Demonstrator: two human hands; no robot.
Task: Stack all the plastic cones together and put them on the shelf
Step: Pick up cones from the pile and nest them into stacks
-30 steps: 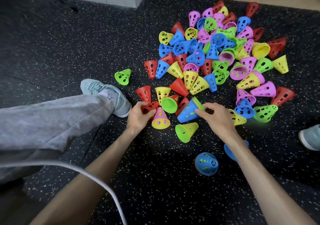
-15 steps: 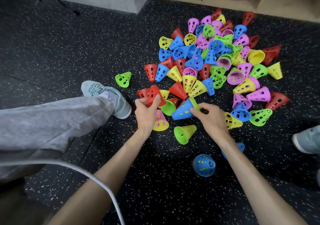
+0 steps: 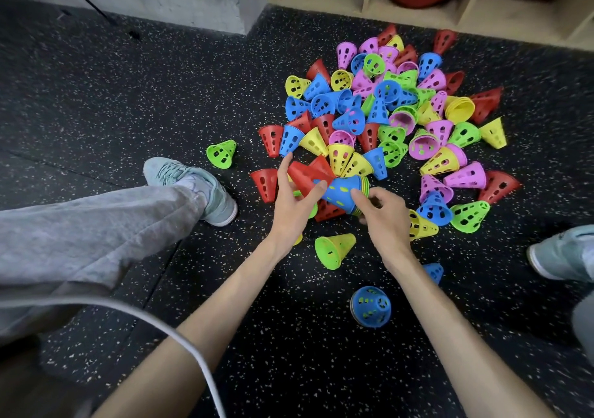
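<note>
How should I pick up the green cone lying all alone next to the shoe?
The lone green cone lies on its side, wide rim toward the pile, narrow tip toward the lower left. Come from above and pinch across the middle of its wall, thumb on one side, fingers on the other. Its holes may help the grip, and nothing crowds it.

Your left hand (image 3: 294,200) reaches forward with fingers spread and extended, while your right hand (image 3: 384,213) curls its fingers in a grip, forearms converging.
</note>
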